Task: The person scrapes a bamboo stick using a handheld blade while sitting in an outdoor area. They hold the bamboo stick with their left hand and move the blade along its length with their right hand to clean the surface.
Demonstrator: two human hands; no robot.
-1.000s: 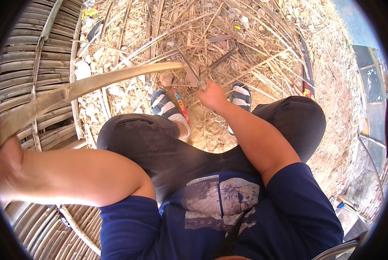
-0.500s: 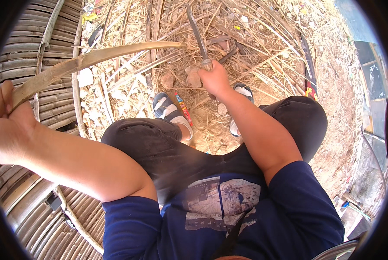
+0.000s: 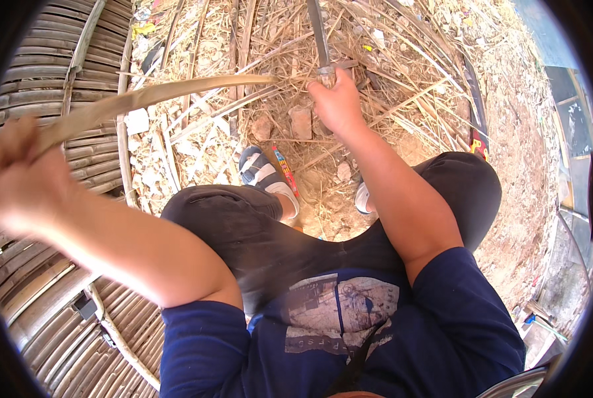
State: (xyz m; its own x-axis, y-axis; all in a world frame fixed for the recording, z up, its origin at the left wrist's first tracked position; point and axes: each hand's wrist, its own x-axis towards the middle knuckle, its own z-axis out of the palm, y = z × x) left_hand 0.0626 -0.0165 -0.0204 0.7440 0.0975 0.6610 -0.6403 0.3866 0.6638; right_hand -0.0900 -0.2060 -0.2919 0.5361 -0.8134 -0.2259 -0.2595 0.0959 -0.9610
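Note:
Out at the far left, my left hand [image 3: 28, 176] is wrapped round one end of a split bamboo strip [image 3: 157, 94]; the hand is smeared by motion. The pale, slightly curved strip reaches across to the middle, its far end over the littered ground. My right hand [image 3: 338, 103] grips the handle of a machete [image 3: 318, 33] in front of my knees. Its dark blade points away from me and runs out at the top edge. Blade and strip's far end are apart.
A slatted bamboo panel [image 3: 87, 66] stands along the left. Bamboo splinters and shavings [image 3: 389, 99] cover the ground ahead, with a stone block [image 3: 301, 123] near my feet. A red-and-blue wrapper [image 3: 286, 171] lies beside my sandalled foot [image 3: 260, 166]. A long dark-bladed tool [image 3: 474, 99] lies at the right.
My right hand and the machete have moved slightly away and to the right, the blade turning more upright. My left hand has shifted and turned, still holding the bamboo strip.

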